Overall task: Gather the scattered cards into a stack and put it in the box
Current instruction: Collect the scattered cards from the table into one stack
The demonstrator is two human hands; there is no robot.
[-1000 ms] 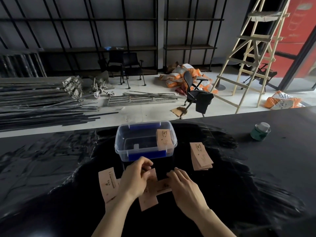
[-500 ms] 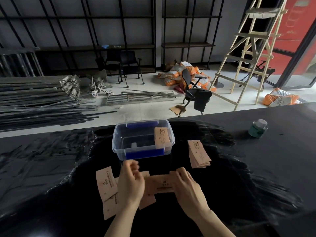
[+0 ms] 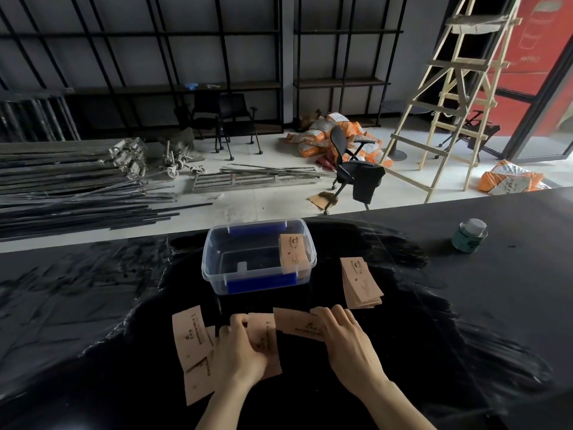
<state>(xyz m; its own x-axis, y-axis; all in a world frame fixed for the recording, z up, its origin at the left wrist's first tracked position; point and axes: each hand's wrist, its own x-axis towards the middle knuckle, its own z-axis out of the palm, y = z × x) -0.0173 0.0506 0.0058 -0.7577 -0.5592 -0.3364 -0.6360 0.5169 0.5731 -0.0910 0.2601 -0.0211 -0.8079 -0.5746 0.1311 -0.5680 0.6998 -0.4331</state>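
Note:
Tan printed cards lie scattered on the black table in front of me. My left hand (image 3: 240,352) rests on an upright card (image 3: 264,332), fingers curled over it. My right hand (image 3: 344,339) presses its fingertips on a sideways card (image 3: 296,324) just right of that one. More loose cards (image 3: 189,336) lie to the left of my left hand. A small stack of cards (image 3: 361,282) sits to the right of the clear plastic box (image 3: 217,265). The box stands open beyond my hands, with one card (image 3: 294,252) leaning inside at its right end.
A green tin with a white lid (image 3: 468,235) stands on the table at the far right. The table's far edge runs just behind the box. Beyond it are metal bars, chairs, sacks and a wooden ladder (image 3: 449,97) on the floor.
My right hand slid the sideways card up and to the right. My left hand came down onto the upright card beside it. The box and the stack stayed put.

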